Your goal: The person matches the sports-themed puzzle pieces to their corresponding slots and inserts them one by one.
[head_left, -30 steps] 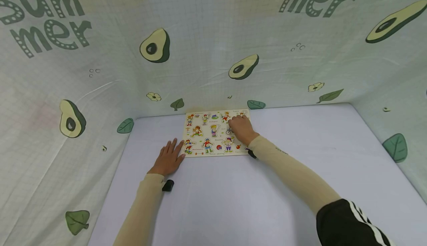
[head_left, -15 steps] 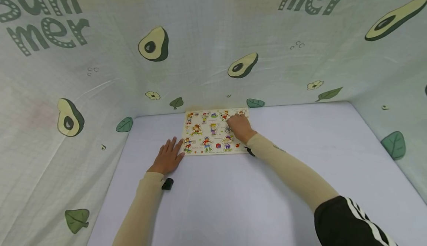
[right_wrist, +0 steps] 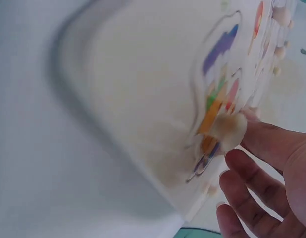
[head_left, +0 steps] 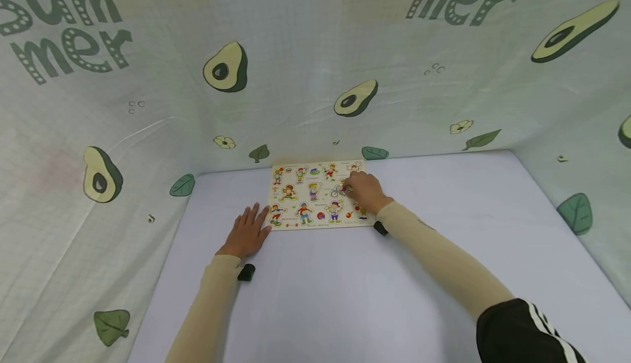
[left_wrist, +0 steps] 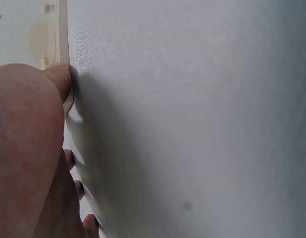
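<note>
A cream knobbed puzzle board (head_left: 292,211) with colourful sports figures lies against the far edge of the table. My left hand (head_left: 245,234) lies flat beside its left edge, fingers spread; in the left wrist view the thumb (left_wrist: 59,79) touches the board's side. Over the right part of the board, my right hand (head_left: 368,192) pinches at the cyclist puzzle piece (head_left: 339,191) with thumb and forefinger. In the right wrist view the other fingers (right_wrist: 252,198) curl loosely, and a round wooden knob (right_wrist: 230,130) of the corner figure overlaps the thumb tip. The forefinger is hidden there.
The board stands on a pale table (head_left: 315,292). A cloth (head_left: 296,40) printed with avocados and leaves rises right behind it and along both sides. A small black wrist device (head_left: 246,272) sits at the left cuff, another (head_left: 380,228) at the right.
My right hand has shifted slightly right and down, uncovering more of the cyclist piece and the corner figure. The left hand stays at the board's edge.
</note>
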`<action>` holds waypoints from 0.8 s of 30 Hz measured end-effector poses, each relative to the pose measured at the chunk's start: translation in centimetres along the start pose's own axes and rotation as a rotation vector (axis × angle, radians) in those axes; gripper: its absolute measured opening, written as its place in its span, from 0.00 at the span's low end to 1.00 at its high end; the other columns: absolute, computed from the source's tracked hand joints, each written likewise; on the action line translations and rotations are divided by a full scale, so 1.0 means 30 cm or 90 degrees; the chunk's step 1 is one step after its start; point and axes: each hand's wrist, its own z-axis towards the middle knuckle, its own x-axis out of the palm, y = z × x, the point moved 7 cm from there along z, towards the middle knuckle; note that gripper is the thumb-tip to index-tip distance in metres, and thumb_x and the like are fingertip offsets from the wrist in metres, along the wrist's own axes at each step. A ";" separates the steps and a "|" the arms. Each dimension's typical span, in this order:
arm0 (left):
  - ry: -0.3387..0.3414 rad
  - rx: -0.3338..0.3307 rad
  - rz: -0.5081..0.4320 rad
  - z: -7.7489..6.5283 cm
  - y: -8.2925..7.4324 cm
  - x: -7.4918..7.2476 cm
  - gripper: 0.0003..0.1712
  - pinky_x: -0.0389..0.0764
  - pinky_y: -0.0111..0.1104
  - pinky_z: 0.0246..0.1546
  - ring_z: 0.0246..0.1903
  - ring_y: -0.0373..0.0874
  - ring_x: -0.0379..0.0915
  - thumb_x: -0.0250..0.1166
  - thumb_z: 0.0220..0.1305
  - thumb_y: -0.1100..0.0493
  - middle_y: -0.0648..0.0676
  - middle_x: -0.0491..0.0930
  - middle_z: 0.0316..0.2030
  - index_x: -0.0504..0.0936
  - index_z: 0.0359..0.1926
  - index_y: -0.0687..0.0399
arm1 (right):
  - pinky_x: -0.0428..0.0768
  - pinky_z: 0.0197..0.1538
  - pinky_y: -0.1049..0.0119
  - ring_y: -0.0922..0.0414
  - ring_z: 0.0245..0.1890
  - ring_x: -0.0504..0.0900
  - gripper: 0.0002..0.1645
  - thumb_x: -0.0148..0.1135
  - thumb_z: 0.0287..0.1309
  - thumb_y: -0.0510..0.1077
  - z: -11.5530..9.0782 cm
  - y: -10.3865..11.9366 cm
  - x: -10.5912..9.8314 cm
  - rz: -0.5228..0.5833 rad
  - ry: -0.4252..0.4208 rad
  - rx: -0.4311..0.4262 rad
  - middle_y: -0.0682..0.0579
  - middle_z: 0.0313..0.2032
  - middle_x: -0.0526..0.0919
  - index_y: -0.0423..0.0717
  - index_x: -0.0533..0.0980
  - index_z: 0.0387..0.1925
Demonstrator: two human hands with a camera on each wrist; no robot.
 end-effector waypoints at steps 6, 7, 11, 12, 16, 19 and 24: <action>-0.011 0.005 -0.006 -0.002 0.002 -0.006 0.36 0.42 0.64 0.80 0.81 0.73 0.36 0.48 0.85 0.50 0.71 0.43 0.83 0.52 0.84 0.61 | 0.86 0.54 0.48 0.44 0.47 0.86 0.12 0.72 0.65 0.36 -0.037 -0.026 -0.012 0.007 -0.016 -0.033 0.42 0.48 0.89 0.39 0.89 0.49; -0.011 0.003 -0.007 -0.001 0.003 -0.006 0.37 0.42 0.64 0.80 0.81 0.73 0.36 0.48 0.85 0.50 0.71 0.43 0.83 0.52 0.84 0.61 | 0.86 0.53 0.48 0.43 0.47 0.86 0.12 0.73 0.65 0.35 -0.046 -0.032 -0.017 0.006 -0.024 -0.038 0.42 0.48 0.89 0.39 0.89 0.49; -0.006 -0.002 -0.008 0.005 0.014 0.002 0.38 0.41 0.63 0.80 0.82 0.72 0.34 0.48 0.85 0.49 0.70 0.41 0.83 0.51 0.84 0.59 | 0.85 0.54 0.47 0.42 0.48 0.86 0.14 0.74 0.63 0.35 -0.090 -0.072 -0.047 0.005 -0.042 -0.015 0.41 0.49 0.89 0.38 0.88 0.50; -0.004 -0.003 -0.005 0.009 0.020 0.006 0.38 0.40 0.63 0.81 0.82 0.72 0.34 0.48 0.85 0.48 0.70 0.41 0.83 0.50 0.85 0.58 | 0.85 0.55 0.47 0.42 0.49 0.85 0.14 0.74 0.63 0.35 -0.102 -0.086 -0.053 0.006 -0.041 -0.003 0.40 0.49 0.88 0.38 0.88 0.50; -0.006 -0.004 -0.003 0.017 0.047 0.021 0.38 0.39 0.62 0.81 0.82 0.71 0.32 0.46 0.85 0.46 0.68 0.39 0.84 0.49 0.85 0.56 | 0.84 0.56 0.46 0.41 0.51 0.85 0.14 0.74 0.63 0.35 -0.150 -0.147 -0.080 0.003 -0.049 0.026 0.39 0.50 0.88 0.36 0.87 0.51; -0.016 0.001 -0.013 0.018 0.057 0.021 0.38 0.39 0.63 0.81 0.82 0.71 0.33 0.46 0.85 0.46 0.69 0.40 0.84 0.50 0.85 0.57 | 0.84 0.56 0.45 0.40 0.51 0.86 0.14 0.74 0.63 0.34 -0.194 -0.200 -0.108 0.002 -0.062 0.037 0.39 0.50 0.88 0.36 0.87 0.50; -0.020 0.004 -0.017 0.019 0.069 0.028 0.39 0.39 0.63 0.80 0.82 0.71 0.33 0.47 0.84 0.46 0.69 0.40 0.84 0.49 0.85 0.57 | 0.83 0.54 0.41 0.37 0.51 0.85 0.13 0.73 0.63 0.32 -0.275 -0.298 -0.156 0.003 -0.089 0.052 0.37 0.49 0.88 0.34 0.87 0.49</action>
